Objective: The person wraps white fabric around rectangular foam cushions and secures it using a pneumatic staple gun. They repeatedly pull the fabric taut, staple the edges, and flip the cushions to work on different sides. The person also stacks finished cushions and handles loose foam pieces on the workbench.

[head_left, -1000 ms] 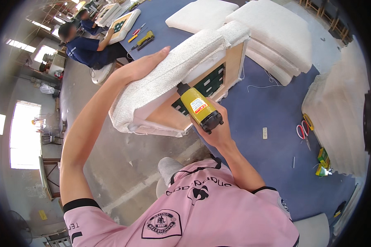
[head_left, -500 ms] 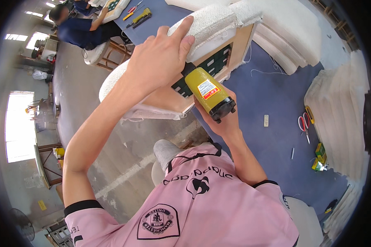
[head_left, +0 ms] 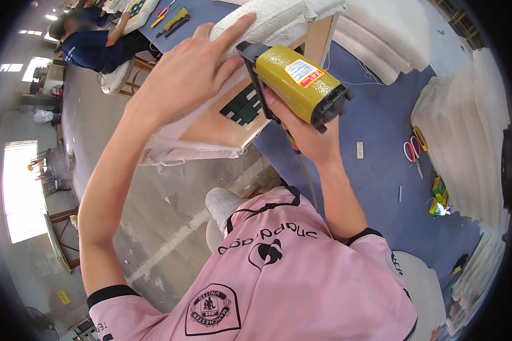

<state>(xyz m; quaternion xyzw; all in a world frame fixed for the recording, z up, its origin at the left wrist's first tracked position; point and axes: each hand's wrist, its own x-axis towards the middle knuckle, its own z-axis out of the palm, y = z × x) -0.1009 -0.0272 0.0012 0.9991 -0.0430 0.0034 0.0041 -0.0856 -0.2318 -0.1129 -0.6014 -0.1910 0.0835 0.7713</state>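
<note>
My right hand (head_left: 302, 132) grips a yellow pneumatic staple gun (head_left: 298, 82), its black nose pressed against the edge of a wooden frame (head_left: 227, 122) covered in white textured fabric (head_left: 267, 17). Dark green webbing (head_left: 242, 108) shows inside the frame. My left hand (head_left: 190, 71) lies flat on the white fabric right beside the gun's nose, fingers spread and pointing up toward the frame's top. A loose fabric edge (head_left: 188, 150) hangs below the frame.
White foam cushions (head_left: 392, 34) lie on the blue work surface (head_left: 381, 148) at the back and along the right side. Red-handled scissors (head_left: 412, 153) and small yellow-green boxes (head_left: 438, 193) lie at the right. Another person in dark blue (head_left: 94, 42) sits at upper left by a table with tools (head_left: 173, 20).
The frame and gun have come closer and larger in view. My left hand has slid along the fabric toward the gun's nose; my right hand still holds the gun.
</note>
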